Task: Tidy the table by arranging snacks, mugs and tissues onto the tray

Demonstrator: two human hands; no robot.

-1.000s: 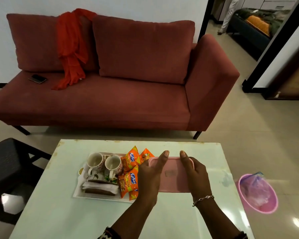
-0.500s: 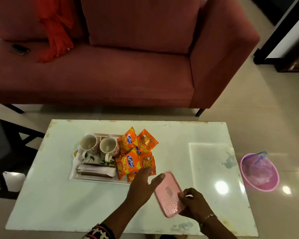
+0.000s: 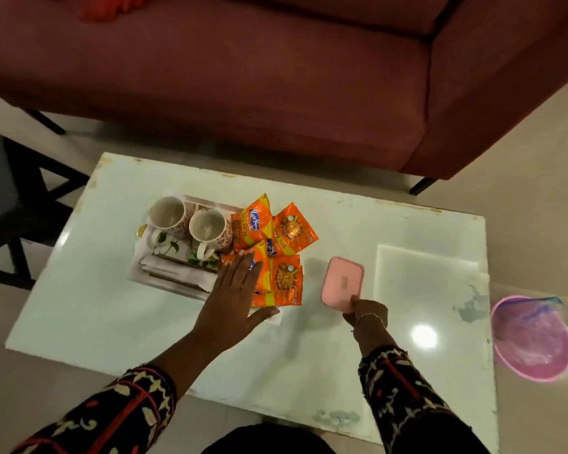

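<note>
A white tray (image 3: 135, 273) on the pale table (image 3: 79, 306) carries two patterned mugs (image 3: 168, 213) (image 3: 209, 227), folded tissues (image 3: 174, 273) and several orange snack packets (image 3: 287, 281). My left hand (image 3: 235, 296) lies flat, fingers spread, over the tray's right front corner and the nearest packets, holding nothing. To the right of the tray lies a pink phone (image 3: 341, 283), back side up on the table. My right hand (image 3: 366, 312) grips the phone's near edge.
A red sofa (image 3: 276, 77) runs along the far side of the table. A dark stool (image 3: 4, 198) stands at the left. A pink basket with a plastic liner (image 3: 533, 339) sits on the floor at the right.
The phone went from both hands, held up, down onto the table right of the tray. My left hand let go and moved left onto the snack packets. The view tilted downward.
</note>
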